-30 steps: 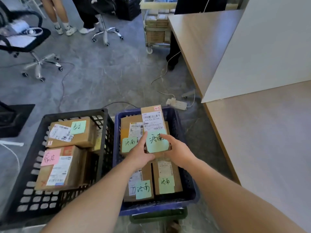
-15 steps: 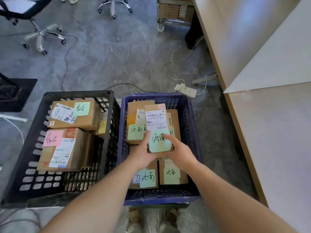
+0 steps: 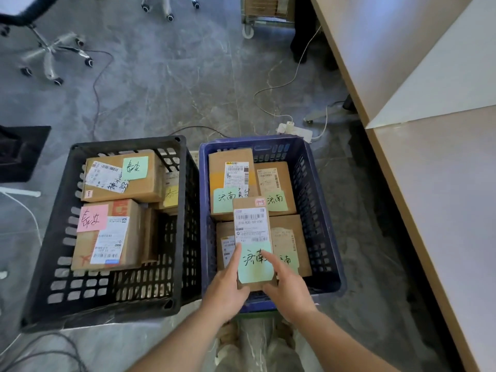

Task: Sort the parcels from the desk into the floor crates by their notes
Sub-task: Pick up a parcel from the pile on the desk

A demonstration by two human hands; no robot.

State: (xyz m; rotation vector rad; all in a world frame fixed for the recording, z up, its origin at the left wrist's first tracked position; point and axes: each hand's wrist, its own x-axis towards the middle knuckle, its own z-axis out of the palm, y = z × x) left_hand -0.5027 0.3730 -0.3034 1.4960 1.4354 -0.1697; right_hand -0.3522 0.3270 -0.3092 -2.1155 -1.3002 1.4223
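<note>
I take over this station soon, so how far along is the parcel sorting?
Done: the black crate holds at least three noted parcels, the blue crate four more, green notes showing on three. In hand: the left hand and right hand grip a fifth parcel, its note matching, over the blue crate. Left: setting it down; what remains on the desk cannot be told, since only part shows.

L hand [image 3: 228, 287] & R hand [image 3: 288, 289] grip parcel [image 3: 251, 224] w/ green note [image 3: 255, 267] over blue crate [image 3: 316, 224].
</note>
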